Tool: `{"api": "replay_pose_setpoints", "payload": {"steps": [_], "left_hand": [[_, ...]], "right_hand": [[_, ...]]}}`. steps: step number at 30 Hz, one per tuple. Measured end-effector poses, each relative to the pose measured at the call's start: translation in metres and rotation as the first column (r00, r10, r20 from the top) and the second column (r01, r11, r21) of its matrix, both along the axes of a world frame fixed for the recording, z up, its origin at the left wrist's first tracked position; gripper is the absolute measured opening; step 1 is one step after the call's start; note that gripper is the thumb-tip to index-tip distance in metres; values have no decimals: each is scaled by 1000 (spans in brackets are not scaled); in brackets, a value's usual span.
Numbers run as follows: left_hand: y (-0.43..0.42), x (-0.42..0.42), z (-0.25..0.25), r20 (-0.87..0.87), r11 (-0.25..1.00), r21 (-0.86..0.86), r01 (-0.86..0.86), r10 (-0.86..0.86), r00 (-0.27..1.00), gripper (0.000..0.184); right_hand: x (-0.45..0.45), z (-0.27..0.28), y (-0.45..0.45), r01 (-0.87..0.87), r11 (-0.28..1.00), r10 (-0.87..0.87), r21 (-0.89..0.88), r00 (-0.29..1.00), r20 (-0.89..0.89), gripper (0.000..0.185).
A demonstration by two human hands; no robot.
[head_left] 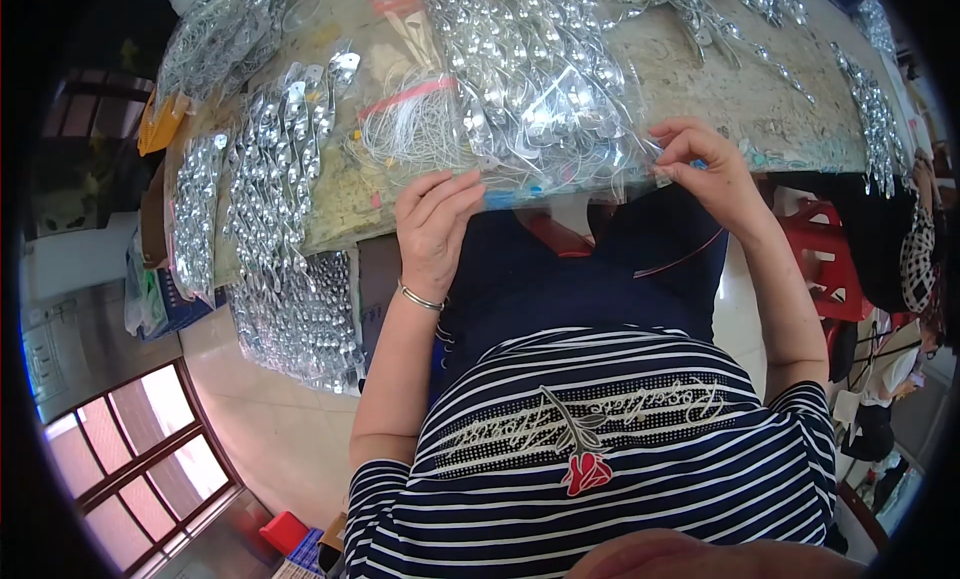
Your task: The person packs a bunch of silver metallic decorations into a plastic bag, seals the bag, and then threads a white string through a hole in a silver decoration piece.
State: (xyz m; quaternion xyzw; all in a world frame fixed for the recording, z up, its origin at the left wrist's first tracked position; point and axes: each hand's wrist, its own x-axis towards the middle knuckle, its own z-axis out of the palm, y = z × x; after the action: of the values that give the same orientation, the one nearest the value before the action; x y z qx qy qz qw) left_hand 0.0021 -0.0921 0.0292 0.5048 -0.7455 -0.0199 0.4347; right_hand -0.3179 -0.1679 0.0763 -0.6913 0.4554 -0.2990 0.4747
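Note:
Rows of shiny silver twisted strips (530, 69) lie in clear plastic on the worktable (740, 99), reaching the edge near me. At their lower left corner is my left hand (437, 224), its fingers bent and close together over the table edge; what is under the fingertips is hidden. On the other side, my right hand (705, 169) pinches something thin at the lower right corner of the strips. A bundle of white thread (410, 129) in a bag with a red band lies just left of the strips.
More silver strips (275, 169) hang over the table's left edge, and others (870, 119) lie at the right. A red stool (825, 254) stands at the right, near other people's clothing. Thin red wire (685, 257) hangs below my right hand.

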Motion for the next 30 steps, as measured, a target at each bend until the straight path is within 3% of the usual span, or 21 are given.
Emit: {"api": "replay_pose_setpoints", "payload": {"steps": [6, 12, 15, 18, 25, 30], "left_hand": [[-5, 9, 5, -55, 992, 121, 42, -36, 998, 15], [-2, 14, 3, -71, 991, 125, 42, -33, 997, 14], [0, 20, 8, 17, 994, 106, 12, -14, 1000, 16], [2, 21, 9, -14, 990, 143, 7, -5, 1000, 15], [-1, 24, 10, -120, 968, 251, 30, 1, 993, 8], [-9, 22, 8, -173, 958, 286, -6, 58, 983, 13]], "right_hand": [[2, 0, -1, 27, 997, -39, 69, 985, 169, 5], [12, 5, 4, -16, 997, 3, 82, 987, 159, 4], [16, 9, 4, -39, 998, 36, 46, 997, 64, 4], [13, 0, -2, -54, 991, 54, 122, 999, 0, 6], [11, -14, -6, -2, 976, -20, 219, 995, 100, 9], [17, -16, -3, 65, 959, -131, 276, 965, 226, 11]]}}
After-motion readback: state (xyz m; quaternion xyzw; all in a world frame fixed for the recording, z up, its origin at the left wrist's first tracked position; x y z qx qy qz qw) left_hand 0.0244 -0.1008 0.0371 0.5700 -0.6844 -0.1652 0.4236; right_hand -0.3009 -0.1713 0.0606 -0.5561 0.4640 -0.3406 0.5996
